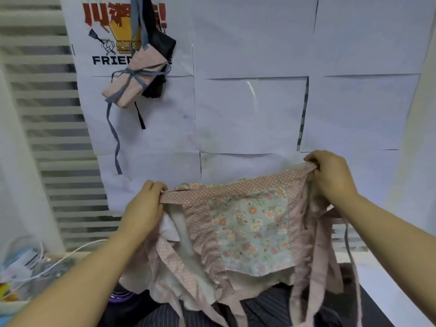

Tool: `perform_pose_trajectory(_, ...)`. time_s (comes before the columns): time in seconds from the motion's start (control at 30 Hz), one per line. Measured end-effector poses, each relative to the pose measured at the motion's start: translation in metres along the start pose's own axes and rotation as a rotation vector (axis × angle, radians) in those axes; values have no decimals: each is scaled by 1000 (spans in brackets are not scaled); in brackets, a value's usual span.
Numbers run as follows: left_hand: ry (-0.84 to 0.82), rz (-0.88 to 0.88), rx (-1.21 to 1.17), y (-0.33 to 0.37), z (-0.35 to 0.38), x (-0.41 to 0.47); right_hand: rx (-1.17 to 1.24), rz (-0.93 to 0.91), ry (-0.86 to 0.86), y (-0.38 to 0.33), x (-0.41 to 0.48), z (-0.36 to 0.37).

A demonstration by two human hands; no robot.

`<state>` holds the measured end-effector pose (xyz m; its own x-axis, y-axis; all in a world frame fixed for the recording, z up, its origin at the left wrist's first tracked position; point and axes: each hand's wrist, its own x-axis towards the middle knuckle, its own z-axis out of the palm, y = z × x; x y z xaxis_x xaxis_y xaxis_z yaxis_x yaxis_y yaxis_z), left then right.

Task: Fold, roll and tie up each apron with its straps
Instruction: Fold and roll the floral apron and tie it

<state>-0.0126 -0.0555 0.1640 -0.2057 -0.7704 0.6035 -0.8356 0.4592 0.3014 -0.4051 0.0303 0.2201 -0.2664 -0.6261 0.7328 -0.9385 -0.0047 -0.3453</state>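
A pink dotted apron with a floral panel [250, 227] hangs in the air in front of me, stretched by its top band. My left hand [146, 204] pinches the band's left end. My right hand [330, 175] grips the right end, held a little higher. Several pink straps [313, 267] dangle from the apron's right side, and one more falls on the left [174, 263]. On the wall at upper left hangs a rolled pink apron [134, 76] tied round with its blue straps, with a dark rolled apron [158, 64] behind it.
A wall covered with white paper sheets [250, 114] stands right behind the apron. A dark striped cloth [266, 308] lies below it. White cables and cluttered items [26, 267] sit at lower left. A slatted blind [47, 114] fills the left side.
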Motion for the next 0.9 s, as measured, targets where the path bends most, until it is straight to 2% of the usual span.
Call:
perform_pose_trajectory(0.13,171,-51,-16,1,-8,3,-127,-5,-120,19,-9,-1)
perform_pose_trajectory(0.23,171,-31,-16,3,-17,9,-288,2,-269,26,-7,-3)
perform_pose_trajectory(0.3,173,-7,-13,7,-25,17,-313,23,-268,28,-2,-6)
perform_pose_trajectory(0.37,41,23,-38,10,-34,26,-193,86,-158,26,5,-9)
perform_pose_trajectory(0.43,-279,14,-8,13,-47,33,-40,185,-77,22,9,-12)
perform_pose_trajectory(0.5,-497,29,220,12,-55,36,-26,268,-143,18,8,-12)
perform_pose_trajectory(0.53,-538,37,355,12,-58,37,-79,283,-201,18,6,-11)
perform_pose_trajectory(0.57,-532,31,450,10,-60,37,-151,284,-257,16,2,-11)
perform_pose_trajectory(0.63,-388,-31,465,6,-61,38,-276,277,-318,13,-1,-12)
perform_pose_trajectory(0.77,-14,-181,133,9,-61,38,-387,318,-282,11,-6,-22)
perform_pose_trajectory(0.9,109,-223,-36,17,-67,30,-571,379,-313,8,-23,-31)
